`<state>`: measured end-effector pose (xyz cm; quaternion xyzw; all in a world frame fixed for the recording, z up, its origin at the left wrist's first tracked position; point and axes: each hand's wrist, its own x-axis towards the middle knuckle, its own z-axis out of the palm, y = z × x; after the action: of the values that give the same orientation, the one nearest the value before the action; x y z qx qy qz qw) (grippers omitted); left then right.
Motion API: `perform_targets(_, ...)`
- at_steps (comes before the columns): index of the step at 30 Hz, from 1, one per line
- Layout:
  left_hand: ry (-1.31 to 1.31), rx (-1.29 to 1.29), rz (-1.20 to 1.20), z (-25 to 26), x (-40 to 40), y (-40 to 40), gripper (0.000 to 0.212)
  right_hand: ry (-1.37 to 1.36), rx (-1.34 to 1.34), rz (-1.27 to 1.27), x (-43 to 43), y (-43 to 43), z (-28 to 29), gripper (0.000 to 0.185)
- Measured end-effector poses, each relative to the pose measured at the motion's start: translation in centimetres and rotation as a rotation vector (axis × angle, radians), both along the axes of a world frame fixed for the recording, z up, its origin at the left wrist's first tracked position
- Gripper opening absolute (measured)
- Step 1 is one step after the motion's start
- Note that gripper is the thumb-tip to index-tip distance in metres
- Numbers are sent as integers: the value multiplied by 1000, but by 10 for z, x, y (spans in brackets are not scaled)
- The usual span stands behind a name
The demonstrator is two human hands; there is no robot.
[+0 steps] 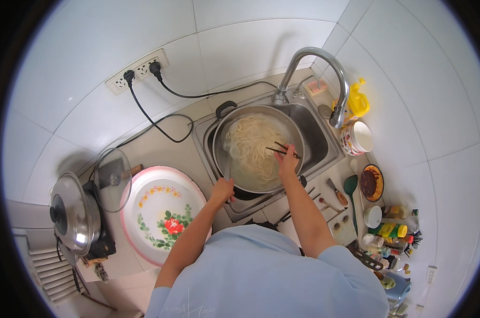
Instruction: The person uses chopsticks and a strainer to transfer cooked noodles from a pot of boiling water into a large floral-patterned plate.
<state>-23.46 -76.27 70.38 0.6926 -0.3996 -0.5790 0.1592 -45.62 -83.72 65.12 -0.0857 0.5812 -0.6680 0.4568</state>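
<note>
A wide metal pot with black side handles rests over the double-basin steel sink. Pale noodles lie in cloudy liquid inside it. My right hand grips a pair of dark chopsticks, their tips at the right side of the noodles. At the pot's near left rim, my left hand is closed around the handle of a metal utensil. That utensil reaches into the pot along its left wall, and its head cannot be made out clearly among the liquid and noodles.
Left of the sink lies a large floral enamel tray, beside a glass lid and a lidded pan. The faucet arches over the right basin. Bowls, a green spatula and several bottles crowd the right counter.
</note>
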Motion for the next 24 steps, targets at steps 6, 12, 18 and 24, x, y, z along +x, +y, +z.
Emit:
perform_targets(6, 264, 175, 185, 1, -1, 0, 26, 167, -83, 315, 12, 4, 50, 36)
perform_targets(12, 361, 274, 255, 14, 0, -1, 20, 1132, 178, 386, -17, 42, 91, 28)
perform_targets(18, 392, 263, 252, 12, 0, 2, 18, 510, 79, 39, -34, 49, 29, 34)
perform_targets(24, 389, 293, 255, 10, 3, 6, 19, 171, -99, 98, -27, 45, 46, 39)
